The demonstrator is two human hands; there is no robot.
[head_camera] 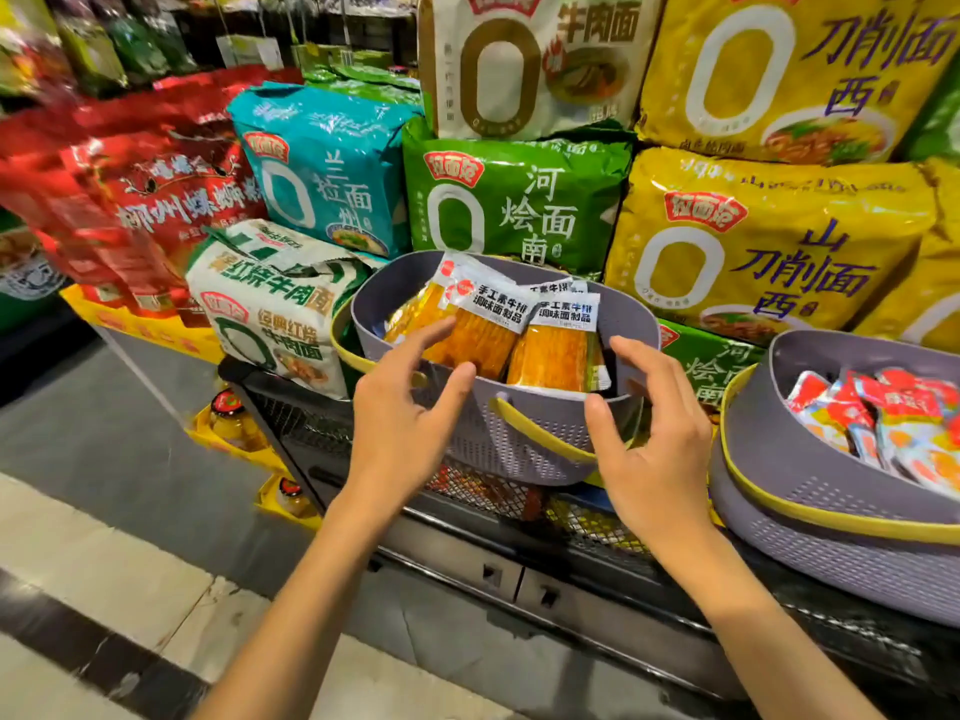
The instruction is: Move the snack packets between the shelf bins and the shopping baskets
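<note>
Purple basket (498, 444) of orange snack packets (478, 340)
Left hand (400, 418) and right hand (654, 449) flank its rim, fingers (423, 340) spread open

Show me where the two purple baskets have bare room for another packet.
Middle basket: bare along its back-left wall, beside the orange packets. Right basket: bare along its left wall, beside the red packets. Crowded: middle basket's near rim, under left hand and right hand.
</note>
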